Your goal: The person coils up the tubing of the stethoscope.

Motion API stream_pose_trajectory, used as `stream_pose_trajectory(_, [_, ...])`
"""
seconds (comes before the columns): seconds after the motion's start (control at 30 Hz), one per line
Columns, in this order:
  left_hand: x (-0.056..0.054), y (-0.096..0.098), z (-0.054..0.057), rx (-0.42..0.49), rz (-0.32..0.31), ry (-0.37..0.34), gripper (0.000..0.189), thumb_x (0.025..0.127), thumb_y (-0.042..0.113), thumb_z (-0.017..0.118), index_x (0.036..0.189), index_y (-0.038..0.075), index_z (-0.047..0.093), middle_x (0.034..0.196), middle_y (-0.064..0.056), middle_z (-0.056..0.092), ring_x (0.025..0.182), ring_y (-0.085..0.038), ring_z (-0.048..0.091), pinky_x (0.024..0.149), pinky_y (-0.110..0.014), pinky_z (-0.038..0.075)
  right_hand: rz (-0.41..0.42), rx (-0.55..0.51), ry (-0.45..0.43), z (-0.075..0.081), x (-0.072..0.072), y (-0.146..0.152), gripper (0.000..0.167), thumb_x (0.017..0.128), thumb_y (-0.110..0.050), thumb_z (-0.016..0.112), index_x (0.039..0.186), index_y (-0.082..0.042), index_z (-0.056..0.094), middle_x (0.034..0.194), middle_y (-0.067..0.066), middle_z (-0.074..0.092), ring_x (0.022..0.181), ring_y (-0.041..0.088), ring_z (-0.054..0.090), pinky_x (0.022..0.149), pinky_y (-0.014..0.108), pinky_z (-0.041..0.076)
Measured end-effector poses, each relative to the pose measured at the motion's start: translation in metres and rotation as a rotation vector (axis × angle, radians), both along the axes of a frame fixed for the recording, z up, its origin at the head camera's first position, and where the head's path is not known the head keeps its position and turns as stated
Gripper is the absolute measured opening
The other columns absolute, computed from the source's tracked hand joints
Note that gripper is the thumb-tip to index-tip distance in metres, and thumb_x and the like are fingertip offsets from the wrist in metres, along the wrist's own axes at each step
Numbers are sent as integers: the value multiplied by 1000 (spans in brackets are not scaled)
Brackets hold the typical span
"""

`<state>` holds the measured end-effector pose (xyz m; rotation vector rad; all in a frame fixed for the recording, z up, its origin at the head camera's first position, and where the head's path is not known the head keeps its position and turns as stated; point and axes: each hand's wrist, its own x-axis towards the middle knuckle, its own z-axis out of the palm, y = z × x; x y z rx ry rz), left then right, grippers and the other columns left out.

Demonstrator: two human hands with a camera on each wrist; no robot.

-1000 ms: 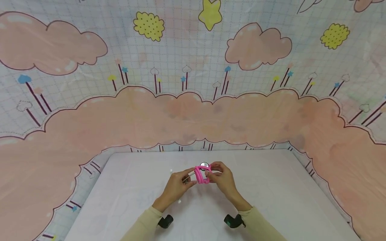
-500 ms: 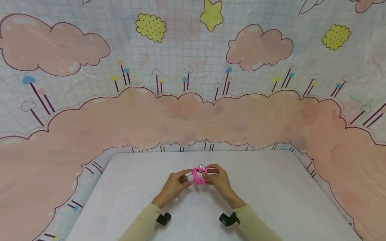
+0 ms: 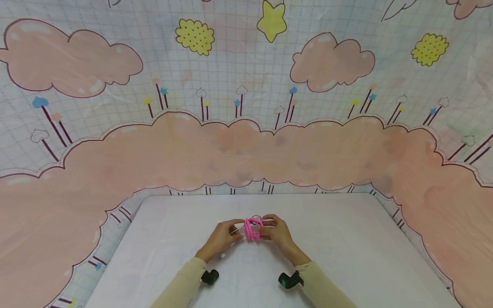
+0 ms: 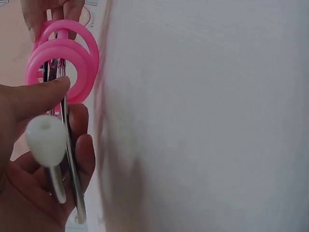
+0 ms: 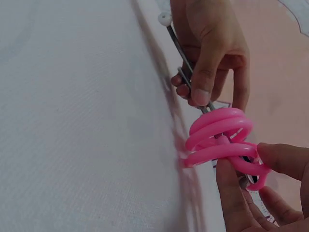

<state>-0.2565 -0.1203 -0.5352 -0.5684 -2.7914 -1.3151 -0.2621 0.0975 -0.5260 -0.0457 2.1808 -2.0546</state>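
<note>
A stethoscope with pink tubing (image 3: 252, 229) is held between both hands above the white table. My left hand (image 3: 222, 238) grips its metal ear tubes (image 5: 178, 46), with the thumb on one side and fingers curled on the other. A white ear tip (image 4: 46, 137) sticks out past the left palm. The tubing is wound in several loops around the metal tubes. From the other side, my right hand (image 3: 280, 233) pinches the loops between thumb and fingers. The round chest piece (image 3: 256, 219) shows at the far side of the coil, partly hidden by tubing.
The white tabletop (image 3: 346, 239) spreads out around the hands. Behind it hangs a cloth backdrop (image 3: 246, 149) printed with clouds and stars. Black wrist devices sit below the left sleeve (image 3: 185, 278) and the right sleeve (image 3: 321, 280).
Both hands and the stethoscope have shifted slightly left and toward the body. The chest piece's disc shows less of its bright face. Each hand keeps its hold.
</note>
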Motion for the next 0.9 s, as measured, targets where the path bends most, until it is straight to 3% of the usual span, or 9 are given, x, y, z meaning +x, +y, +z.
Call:
stream_pose_trajectory(0.23, [-5,-4,-8,5,0,-5,45,86,6,73,129,9,62,87,-2,70,79,-10,61,71,-24,49,23,32,-19,-7,-4,1,42,86,-3,72,124,2,55,114,24,64,81,18,69,75,36,60])
stream_pose_trajectory(0.43, [-7,-9,-9,41,13,-11,42,88,8,72,128,8,63,102,-8,73,93,-20,69,83,-34,55,39,35,-14,-3,-5,0,43,86,-4,71,125,3,54,115,23,63,83,19,69,76,37,60])
stream_pose_trajectory(0.67, [-4,-17,-9,89,29,2,40,88,11,73,126,3,63,105,-10,71,94,-21,68,84,-32,56,64,103,14,1,0,7,45,87,-6,71,128,2,54,124,26,61,96,25,69,81,38,59])
stream_pose_trajectory(0.9, [2,-26,-2,112,65,-1,41,89,13,72,128,4,63,113,-15,68,97,-22,68,82,-31,56,59,177,54,8,10,19,47,87,-10,72,129,2,55,125,25,61,101,27,67,82,40,58])
